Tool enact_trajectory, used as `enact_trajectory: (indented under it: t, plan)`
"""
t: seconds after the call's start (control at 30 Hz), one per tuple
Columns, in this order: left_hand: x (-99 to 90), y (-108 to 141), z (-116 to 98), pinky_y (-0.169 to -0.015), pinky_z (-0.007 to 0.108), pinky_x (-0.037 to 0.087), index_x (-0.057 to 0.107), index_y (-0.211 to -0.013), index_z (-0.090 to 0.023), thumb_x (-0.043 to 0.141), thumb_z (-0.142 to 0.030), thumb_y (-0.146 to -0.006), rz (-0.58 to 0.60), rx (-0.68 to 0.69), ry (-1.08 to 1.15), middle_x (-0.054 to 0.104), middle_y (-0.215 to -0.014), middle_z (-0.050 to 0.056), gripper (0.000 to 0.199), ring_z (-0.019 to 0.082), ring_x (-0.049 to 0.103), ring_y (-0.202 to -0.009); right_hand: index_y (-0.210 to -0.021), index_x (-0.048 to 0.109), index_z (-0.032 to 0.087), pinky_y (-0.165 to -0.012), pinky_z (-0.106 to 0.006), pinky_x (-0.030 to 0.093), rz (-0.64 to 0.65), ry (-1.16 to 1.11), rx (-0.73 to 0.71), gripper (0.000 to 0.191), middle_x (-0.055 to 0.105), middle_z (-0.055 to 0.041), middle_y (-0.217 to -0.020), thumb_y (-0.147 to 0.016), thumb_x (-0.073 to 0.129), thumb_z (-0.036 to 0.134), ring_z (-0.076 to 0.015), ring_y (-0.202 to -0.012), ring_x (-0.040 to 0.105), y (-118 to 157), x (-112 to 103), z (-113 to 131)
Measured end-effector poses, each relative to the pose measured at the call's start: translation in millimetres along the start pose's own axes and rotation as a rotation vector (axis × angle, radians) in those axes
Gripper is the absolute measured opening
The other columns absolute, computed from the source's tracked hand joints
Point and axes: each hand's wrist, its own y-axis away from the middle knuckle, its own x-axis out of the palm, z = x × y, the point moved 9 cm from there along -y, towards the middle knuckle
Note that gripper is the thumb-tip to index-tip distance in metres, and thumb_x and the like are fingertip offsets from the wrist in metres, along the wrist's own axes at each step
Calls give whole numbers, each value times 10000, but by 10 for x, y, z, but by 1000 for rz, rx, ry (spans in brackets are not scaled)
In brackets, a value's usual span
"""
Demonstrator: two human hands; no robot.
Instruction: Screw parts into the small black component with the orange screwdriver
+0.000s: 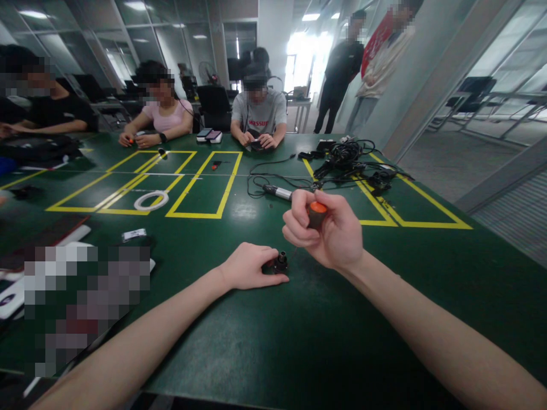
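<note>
My left hand [252,266] rests on the green table [239,341], its thumb and fingers around a small black part [281,263] with a round, upright top. Above and to the right of that part, my right hand [327,230] is wrapped round a screwdriver handle [317,215], dark with an orange end facing the camera. A thin shaft seems to run down from the handle toward the black part; whether its tip touches the part I cannot tell.
Behind my right hand lies a black and silver cylindrical tool [277,192] with a cable. Tangled black cables [344,154] sit at the back right. A white ring [151,200] is left of centre. Several people sit or stand beyond the table.
</note>
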Motion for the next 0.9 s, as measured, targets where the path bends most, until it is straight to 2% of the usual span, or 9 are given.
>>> enact_trajectory:
  t: [0.1,0.2,0.37,0.5,0.67,0.77,0.9]
  plan:
    - [3,0,-6,-552,251,324,571,-754,-190,674,-593,-906,1,3,-17,629,-689,-23,443,127,587,-593,-779,484,224,-433,-203,201,9,-9,-13,258,312,105,-481,-928,537,427,-80,-421,161,6,1,12]
    - [10,-1,-15,-554,260,325,580,-769,-190,660,-599,-916,11,8,-55,648,-704,-14,442,140,611,-613,-784,482,222,-428,-199,197,-8,9,-25,207,366,92,-497,-924,532,366,-82,-421,195,-5,-8,28]
    - [9,-8,-47,-562,265,337,593,-801,-190,650,-596,-926,36,18,-116,677,-733,-2,428,160,651,-656,-637,476,191,-429,-212,221,-40,48,-34,359,395,53,-520,-951,512,362,-74,-429,257,-21,-35,43]
    - [2,-16,-66,-555,271,338,596,-807,-190,639,-593,-932,52,17,-150,676,-736,1,423,169,657,-658,-590,416,200,-424,-204,210,-52,40,4,427,308,75,-479,-959,506,398,-65,-415,183,-12,-63,12]
    - [1,-14,-68,-546,281,331,602,-803,-192,614,-623,-935,52,16,-162,659,-716,12,451,178,652,-649,-711,473,220,-413,-196,212,-2,27,1,343,291,104,-458,-906,548,493,-72,-400,155,4,-23,26]
    - [10,-11,-64,-555,278,331,603,-819,-193,609,-629,-932,53,1,-155,675,-737,19,451,183,661,-666,-767,451,233,-421,-192,211,-4,30,-12,269,321,108,-470,-893,568,439,-76,-402,169,4,-17,37]
    - [-6,0,-28,-575,272,327,608,-834,-189,653,-624,-897,29,-41,-100,683,-762,22,442,186,649,-689,-751,484,215,-410,-194,189,-31,22,-44,242,405,77,-518,-914,563,376,-74,-408,219,-7,-29,51]
